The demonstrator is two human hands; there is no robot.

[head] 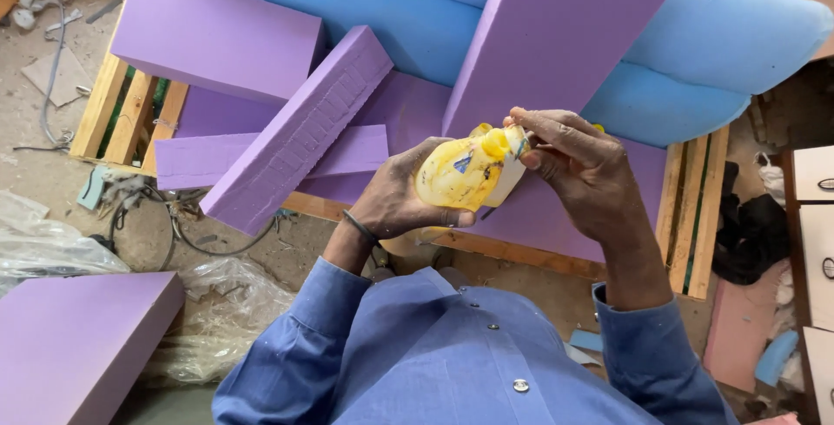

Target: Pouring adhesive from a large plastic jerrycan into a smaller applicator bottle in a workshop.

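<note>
- Left hand (404, 195): grip wrapped around a stained yellow plastic bottle (460, 177), held at chest height above the purple foam slabs (295, 142)
- Right hand (578, 169): fingertips pinching the bottle's yellow cap (496, 142)
- Blue foam cushion (695, 51): lying behind; wooden pallet (691, 208) underneath; blue shirt sleeves (295, 355) below

Our left hand (400, 195) curls shut, palm up, thumb pointing toward three o'clock. At its two o'clock, our right hand (582, 173) pinches with fingertips (521, 121), wrist bent.
</note>
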